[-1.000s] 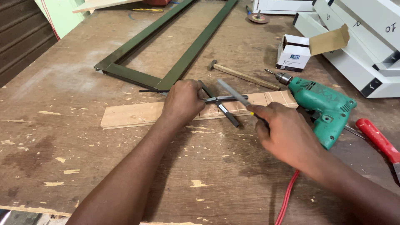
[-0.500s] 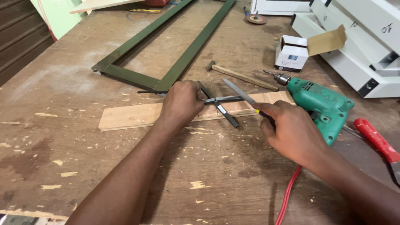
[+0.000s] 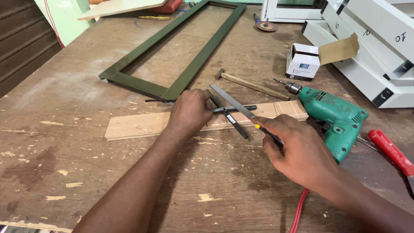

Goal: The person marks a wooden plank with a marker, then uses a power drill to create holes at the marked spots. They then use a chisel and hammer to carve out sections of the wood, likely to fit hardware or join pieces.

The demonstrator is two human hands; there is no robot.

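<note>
Left hand (image 3: 189, 110) presses down on a dark metal strip (image 3: 235, 108) lying across the wooden board (image 3: 138, 125). Right hand (image 3: 297, 151) grips a flat file (image 3: 233, 101) — blade resting on the strip. Advisable: keep the strip pinned flat, strokes level — fingers clear.

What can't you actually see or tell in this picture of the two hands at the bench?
Head view only:
- The dark metal strip: its left end is hidden under the left hand.
- The file: its handle is hidden inside the right hand.
- The red-handled tool: cut off by the right edge.
- The green drill: its grip is partly behind the right hand.
</note>
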